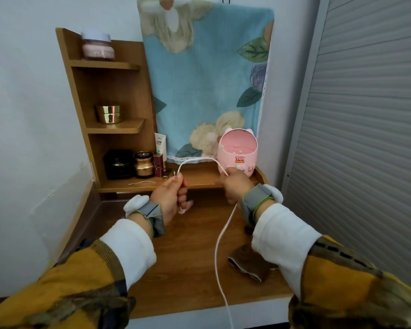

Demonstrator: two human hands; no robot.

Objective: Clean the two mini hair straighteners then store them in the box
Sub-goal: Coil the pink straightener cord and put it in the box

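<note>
On my desk (188, 269) I count one pink box (237, 153), one brown cloth (249, 264), one cord (220, 245) and only one straightener (186, 206), a pink bit poking out under my left hand (169, 198); I can't find the second. Both hands pinch the cord, which arcs between them, its long tail dropping from my right hand (235, 186) toward the desk's near edge. The box stands just behind my right hand, opening facing me, so I'd judge that hand nearer for stowing.
</note>
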